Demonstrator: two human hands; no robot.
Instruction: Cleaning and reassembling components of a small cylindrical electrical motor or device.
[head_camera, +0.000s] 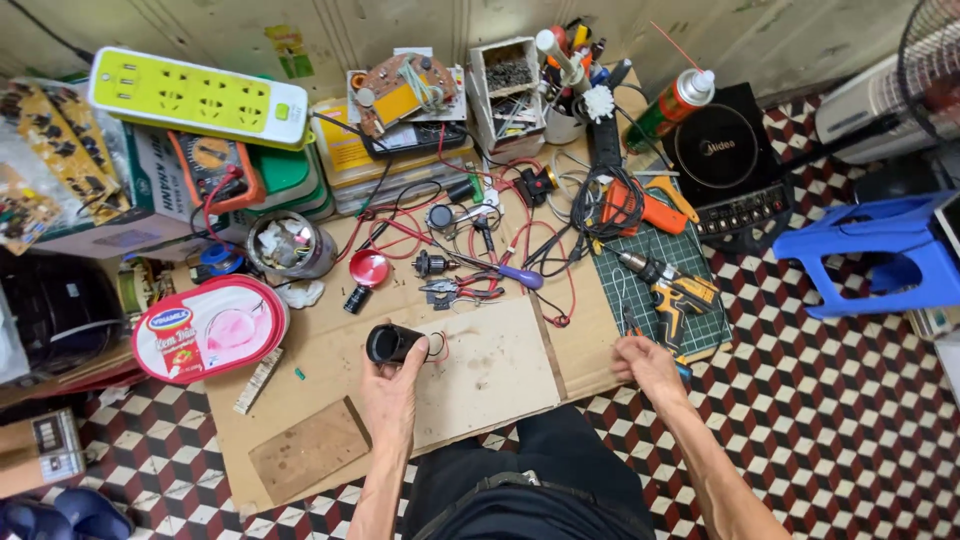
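Far on the left, an oval ice cream tub (210, 328) with a pink and red lid lay at the edge of the cardboard sheet (500, 370) that covered the floor, and a yellow-green power strip (198, 97) rested on boxes behind it. Just right of the tub stood a round tin (290, 245) full of small scraps, and a red round cap (368, 268) lay a little further right. Below the cap, the left hand (388, 392) was raised over the cardboard with its fingers (412, 352) clenched around a black cylinder (392, 343). The cylinder lay sideways in the grasp, its open dark end turned to the left and free of the fingers, while the thumb side wrapped its right part; a thin red wire loop (438, 347) came out just beside the fingertips. Behind it, pliers (455, 289) and a purple-handled screwdriver (510, 274) lay among red and black cables. Further right, the right hand (648, 362) rested at the right border of the cardboard, its fingers bent down near the corner of a green cutting mat (705, 325); I could not tell if they held anything. On this mat lay a yellow and black cordless drill (675, 290), and a blue plastic stool (880, 250) stood well apart at the far right.
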